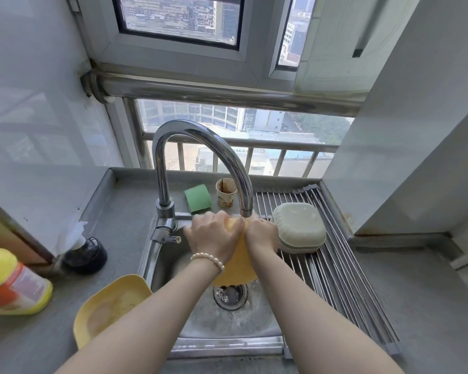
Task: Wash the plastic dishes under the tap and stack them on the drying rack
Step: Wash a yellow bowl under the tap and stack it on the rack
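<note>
Over the steel sink (173, 265) I hold a yellow plastic dish (239, 268) on edge, right under the spout of the chrome tap (200, 147). My left hand (212, 236) grips its upper left rim and my right hand (261, 234) its upper right rim. Much of the dish is hidden behind my hands. A second yellow dish (107, 309), smeared with residue, leans at the sink's left edge on the counter. On the roll-up drying rack (335, 271) over the right of the sink, two pale green dishes (299, 228) lie stacked face down.
A green sponge (197, 198) and a stained paper cup (226, 193) stand behind the tap. A yellow and orange detergent bottle (14, 282) lies at the left, a dark round object (85, 256) near it. A wall corner (389, 184) bounds the right.
</note>
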`<state>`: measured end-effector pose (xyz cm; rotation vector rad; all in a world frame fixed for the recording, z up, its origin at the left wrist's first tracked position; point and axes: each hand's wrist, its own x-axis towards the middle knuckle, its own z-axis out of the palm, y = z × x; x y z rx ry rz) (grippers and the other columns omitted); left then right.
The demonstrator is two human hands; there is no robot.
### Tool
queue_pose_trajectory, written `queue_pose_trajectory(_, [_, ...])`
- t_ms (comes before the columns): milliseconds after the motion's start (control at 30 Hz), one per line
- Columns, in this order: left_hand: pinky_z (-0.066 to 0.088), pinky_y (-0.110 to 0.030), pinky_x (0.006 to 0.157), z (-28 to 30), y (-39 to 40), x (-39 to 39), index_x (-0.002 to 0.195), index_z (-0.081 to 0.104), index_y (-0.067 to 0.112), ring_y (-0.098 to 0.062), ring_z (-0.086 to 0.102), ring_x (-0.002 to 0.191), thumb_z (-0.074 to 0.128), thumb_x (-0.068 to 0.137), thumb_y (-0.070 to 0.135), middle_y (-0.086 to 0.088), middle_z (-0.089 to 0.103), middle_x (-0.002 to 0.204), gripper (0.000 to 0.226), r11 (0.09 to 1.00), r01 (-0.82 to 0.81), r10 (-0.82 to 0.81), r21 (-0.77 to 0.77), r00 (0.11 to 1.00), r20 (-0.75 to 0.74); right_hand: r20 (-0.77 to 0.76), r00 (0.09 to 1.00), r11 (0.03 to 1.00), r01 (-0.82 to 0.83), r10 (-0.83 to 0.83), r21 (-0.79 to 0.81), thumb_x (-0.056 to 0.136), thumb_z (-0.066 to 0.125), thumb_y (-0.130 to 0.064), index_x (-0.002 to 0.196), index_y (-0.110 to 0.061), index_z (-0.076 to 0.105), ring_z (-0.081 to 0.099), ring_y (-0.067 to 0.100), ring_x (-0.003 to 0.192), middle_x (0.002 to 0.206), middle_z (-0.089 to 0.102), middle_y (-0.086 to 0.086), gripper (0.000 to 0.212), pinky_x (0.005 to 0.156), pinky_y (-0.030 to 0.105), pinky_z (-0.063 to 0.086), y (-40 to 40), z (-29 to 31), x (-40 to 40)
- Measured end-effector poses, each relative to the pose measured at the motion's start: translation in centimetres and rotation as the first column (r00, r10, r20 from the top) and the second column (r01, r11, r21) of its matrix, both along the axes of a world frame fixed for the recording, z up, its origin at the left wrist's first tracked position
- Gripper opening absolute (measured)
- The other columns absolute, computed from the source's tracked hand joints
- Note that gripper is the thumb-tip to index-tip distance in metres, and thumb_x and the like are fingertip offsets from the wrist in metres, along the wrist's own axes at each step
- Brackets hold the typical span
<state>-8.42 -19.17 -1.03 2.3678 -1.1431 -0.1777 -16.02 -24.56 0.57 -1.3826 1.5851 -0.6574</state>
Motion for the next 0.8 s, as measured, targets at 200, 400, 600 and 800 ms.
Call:
queue_pose_trajectory(200, [0.045,-0.040,0.087,-0.9,-0.4,-0.2,0.126,0.046,0.018,-0.031,0.047,0.112,0.059,0.079,0.059,-0.012,0.046,0.122,0.063,0.979,-0.204,0.145,-0.027,0.776,-0.614,0.134,0.979,0.988,0.155,-0.155,0.015,0.093,0.050,-0.044,0.050,-0.016,0.047,0.047,0.020,0.055,0.053,0.052,0.000,0.051,0.058,0.030,0.036,1.0,-0.8,-0.5])
queue_pose_trajectory(400, [0.032,-0.024,0.050,-0.4,-1.1,0.4,0.066,0.051,0.017,-0.015,0.045,0.058,0.054,0.092,0.038,0.003,0.049,0.059,0.034,0.932,-0.288,0.078,-0.221,0.753,-0.654,0.318,0.884,0.932,0.276,-0.342,0.233,0.085,0.064,-0.036,0.057,-0.015,0.053,0.049,0.021,0.061,0.059,0.053,0.001,0.036,0.064,0.034,0.042,1.1,-1.0,-1.1])
queue_pose_trajectory(600, [0.031,-0.025,0.050,-0.9,-1.0,1.1,0.065,0.053,0.012,-0.017,0.043,0.059,0.048,0.098,0.024,0.001,0.046,0.057,0.036,0.891,-0.391,0.121,-0.232,0.696,-0.708,0.375,0.793,0.860,0.339,-0.479,0.382,0.087,0.063,-0.020,0.070,-0.007,0.060,0.054,0.021,0.066,0.069,0.057,0.002,0.022,0.070,0.038,0.048,0.7,-1.4,-1.9])
queue_pose_trajectory(800, [0.048,-0.039,0.082,-1.8,-0.3,-0.4,0.117,0.045,0.022,-0.025,0.057,0.093,0.035,0.076,0.079,-0.002,0.054,0.103,0.071,0.996,-0.091,0.085,0.005,0.919,-0.384,0.374,0.718,0.775,0.364,-0.587,0.517,0.089,0.058,-0.022,0.075,-0.006,0.057,0.061,0.026,0.066,0.078,0.065,0.010,0.021,0.070,0.041,0.055,0.6,-1.9,-2.0])
